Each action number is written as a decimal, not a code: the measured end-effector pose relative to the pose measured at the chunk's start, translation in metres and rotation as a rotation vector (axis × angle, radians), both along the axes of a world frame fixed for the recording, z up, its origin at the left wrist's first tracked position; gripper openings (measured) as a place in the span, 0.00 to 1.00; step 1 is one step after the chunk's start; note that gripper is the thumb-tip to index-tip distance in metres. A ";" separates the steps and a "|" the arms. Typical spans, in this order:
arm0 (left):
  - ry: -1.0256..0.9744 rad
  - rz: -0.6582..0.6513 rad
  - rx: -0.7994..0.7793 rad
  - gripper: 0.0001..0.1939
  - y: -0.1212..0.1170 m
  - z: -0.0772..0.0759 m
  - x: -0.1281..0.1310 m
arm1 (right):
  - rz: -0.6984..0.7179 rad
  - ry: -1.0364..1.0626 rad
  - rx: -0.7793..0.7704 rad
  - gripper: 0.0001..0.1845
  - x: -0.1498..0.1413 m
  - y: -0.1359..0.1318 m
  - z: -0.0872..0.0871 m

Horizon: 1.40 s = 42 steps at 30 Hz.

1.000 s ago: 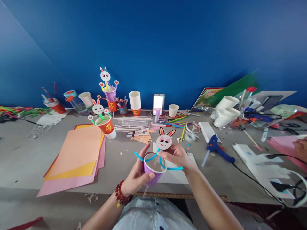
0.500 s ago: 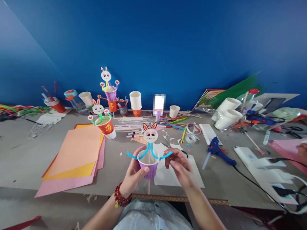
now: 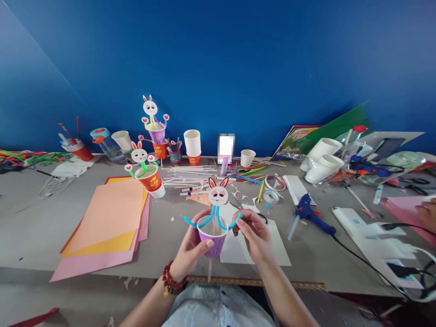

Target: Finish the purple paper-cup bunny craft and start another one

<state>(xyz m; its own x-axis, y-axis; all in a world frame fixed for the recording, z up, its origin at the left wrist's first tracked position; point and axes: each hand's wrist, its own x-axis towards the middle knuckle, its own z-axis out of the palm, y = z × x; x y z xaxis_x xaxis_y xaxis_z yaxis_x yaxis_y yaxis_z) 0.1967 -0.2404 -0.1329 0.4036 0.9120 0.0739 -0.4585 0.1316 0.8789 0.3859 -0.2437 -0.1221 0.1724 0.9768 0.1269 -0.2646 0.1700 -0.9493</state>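
My left hand (image 3: 195, 243) is wrapped round a purple-coloured paper cup (image 3: 213, 243), its thumb across the front. From the cup rises a white paper rabbit head (image 3: 218, 194) with orange and black ears. Blue pipe cleaners (image 3: 213, 215) run down from the head and bend out over the rim on both sides like arms. A clear straw (image 3: 210, 270) sticks out below the cup. My right hand (image 3: 250, 231) pinches the right-hand blue pipe-cleaner arm (image 3: 235, 221) between thumb and fingers. White paper (image 3: 269, 245) lies under that hand.
Coloured paper sheets (image 3: 102, 218) lie at left. Beside them stands a red cup with a rabbit (image 3: 150, 179). On the right are a blue glue gun (image 3: 313, 215), a white power strip (image 3: 361, 240) with cables, and another person's hand (image 3: 427, 213). Straws and tape lie behind.
My right fingers have closed on the right blue pipe cleaner, which now bends up more steeply. The cup and rabbit head have tilted slightly to the right.
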 end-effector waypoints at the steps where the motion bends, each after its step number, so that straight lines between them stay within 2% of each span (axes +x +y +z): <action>1: 0.004 -0.011 0.010 0.39 0.000 0.001 0.000 | 0.006 -0.008 0.001 0.09 -0.001 0.000 0.002; 6: 0.005 -0.056 0.039 0.39 0.000 0.000 0.001 | 0.031 -0.050 -0.024 0.10 -0.002 0.002 0.011; 11: 0.016 -0.051 0.059 0.39 0.000 0.001 0.001 | 0.022 -0.057 -0.021 0.10 -0.004 0.002 0.013; 18: 0.027 -0.114 0.061 0.38 0.001 0.004 0.000 | 0.061 -0.204 0.018 0.09 -0.003 0.002 0.018; 22: -0.002 -0.068 0.008 0.39 0.000 0.001 0.000 | 0.082 -0.138 0.060 0.09 -0.003 0.001 0.016; 26: -0.074 -0.068 -0.088 0.41 0.000 0.001 -0.001 | 0.209 -0.054 0.099 0.10 0.001 -0.003 0.010; 29: -0.106 -0.098 -0.110 0.42 0.001 0.003 -0.003 | 0.297 -0.142 0.151 0.09 0.009 -0.003 0.012; 33: -0.129 -0.126 -0.116 0.42 0.004 0.005 -0.006 | 0.411 -0.312 0.224 0.09 0.019 0.002 0.023; 36: -0.141 -0.143 -0.128 0.42 0.006 0.005 -0.007 | 0.487 -0.396 0.213 0.09 0.023 0.006 0.032; 42: -0.131 -0.214 -0.093 0.41 0.010 0.009 -0.011 | 0.541 -0.469 0.142 0.09 0.024 0.005 0.041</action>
